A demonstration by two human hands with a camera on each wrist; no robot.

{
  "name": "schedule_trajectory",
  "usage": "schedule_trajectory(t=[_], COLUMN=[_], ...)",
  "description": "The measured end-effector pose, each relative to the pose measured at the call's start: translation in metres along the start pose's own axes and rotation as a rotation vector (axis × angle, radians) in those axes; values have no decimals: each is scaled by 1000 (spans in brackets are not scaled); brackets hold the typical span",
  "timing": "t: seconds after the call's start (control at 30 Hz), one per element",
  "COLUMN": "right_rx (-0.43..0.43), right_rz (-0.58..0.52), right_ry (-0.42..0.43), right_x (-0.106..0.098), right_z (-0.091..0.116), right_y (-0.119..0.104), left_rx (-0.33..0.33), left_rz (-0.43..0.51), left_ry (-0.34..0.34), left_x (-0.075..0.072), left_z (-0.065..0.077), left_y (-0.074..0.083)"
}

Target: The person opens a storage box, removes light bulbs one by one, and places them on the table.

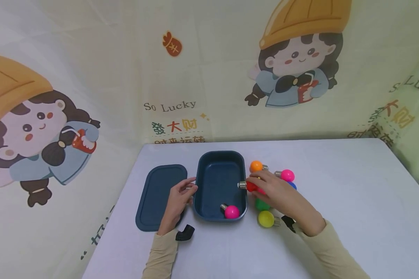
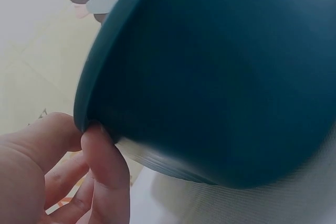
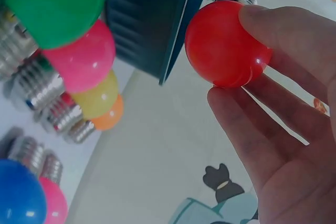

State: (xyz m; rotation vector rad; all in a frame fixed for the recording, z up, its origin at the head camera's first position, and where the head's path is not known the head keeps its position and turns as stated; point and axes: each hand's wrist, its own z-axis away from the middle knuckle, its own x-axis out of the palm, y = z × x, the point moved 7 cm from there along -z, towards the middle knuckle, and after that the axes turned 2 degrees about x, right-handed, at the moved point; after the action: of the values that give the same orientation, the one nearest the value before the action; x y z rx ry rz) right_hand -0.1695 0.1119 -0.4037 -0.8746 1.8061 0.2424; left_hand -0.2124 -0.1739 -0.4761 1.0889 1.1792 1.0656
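Observation:
A dark blue rectangular box [image 1: 220,190] stands on the table with a pink light bulb [image 1: 232,212] lying in its near right corner. At its left side is my left hand [image 1: 180,195], with thumb and finger pinching the rim [image 2: 86,121]. My right hand [image 1: 274,190] holds a red light bulb [image 3: 226,45] between thumb and fingertips. The bulb's metal screw base [image 1: 242,185] points left and overlaps the box's right rim in the head view.
Right of the box lie several loose bulbs: an orange bulb [image 1: 256,166], a pink one [image 1: 287,175], a green one [image 1: 262,204], a yellow one [image 1: 266,219] and a blue one [image 3: 21,192]. A flat dark blue lid [image 1: 157,193] lies to the left. Printed cloth [image 1: 223,77] hangs behind the table.

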Motion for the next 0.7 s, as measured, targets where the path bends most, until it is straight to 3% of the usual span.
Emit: schedule_trajectory(t=[0.7], right_rx=[89], right_rz=[15], right_ry=[-10], right_x=[-7], right_z=[39], right_y=[30], left_rx=[9], left_rz=[-1], left_ry=[-2], left_x=[-1], left_z=[2], left_y=[1])
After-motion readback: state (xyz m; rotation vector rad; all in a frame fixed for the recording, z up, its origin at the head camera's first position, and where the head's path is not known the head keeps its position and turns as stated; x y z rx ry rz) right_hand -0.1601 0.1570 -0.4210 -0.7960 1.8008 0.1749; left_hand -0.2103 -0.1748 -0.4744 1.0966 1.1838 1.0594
